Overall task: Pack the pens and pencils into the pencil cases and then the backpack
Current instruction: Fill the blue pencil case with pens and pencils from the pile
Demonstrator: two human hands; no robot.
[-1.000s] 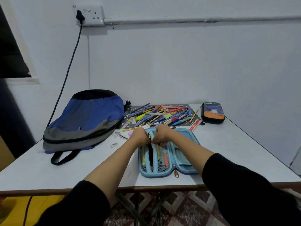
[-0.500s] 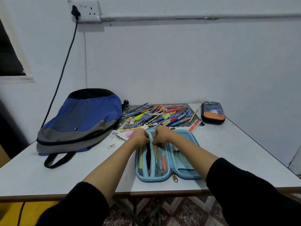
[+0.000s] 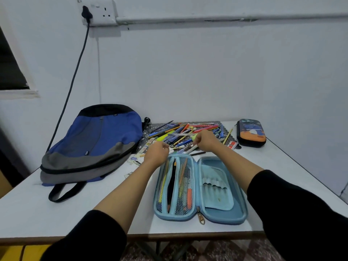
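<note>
An open light-blue pencil case point(image 3: 226, 219) lies at the table's near edge; several pens and pencils sit in its left mesh pocket point(image 3: 181, 187). Behind it a loose pile of pens and pencils point(image 3: 180, 129) covers a dark patterned mat. My right hand point(image 3: 206, 141) hovers over the pile's near edge, fingers curled round a white marker point(image 3: 192, 148) and other pens. My left hand point(image 3: 157, 152) is at the case's far left corner with its fingers bunched; whether it holds anything is unclear. A blue and grey backpack point(image 3: 94, 144) lies closed on the left.
A second, dark pencil case with an orange picture point(image 3: 251, 132) lies zipped at the back right. A red-and-white eraser box point(image 3: 232, 145) sits beside the pile. Small paper scraps point(image 3: 134, 162) lie by the backpack. A cable point(image 3: 75, 72) hangs from the wall socket.
Both hands left the top of the mesh pocket and moved away from me. The right hand reached the pile and took hold of pens; the left stopped at the case's far corner.
</note>
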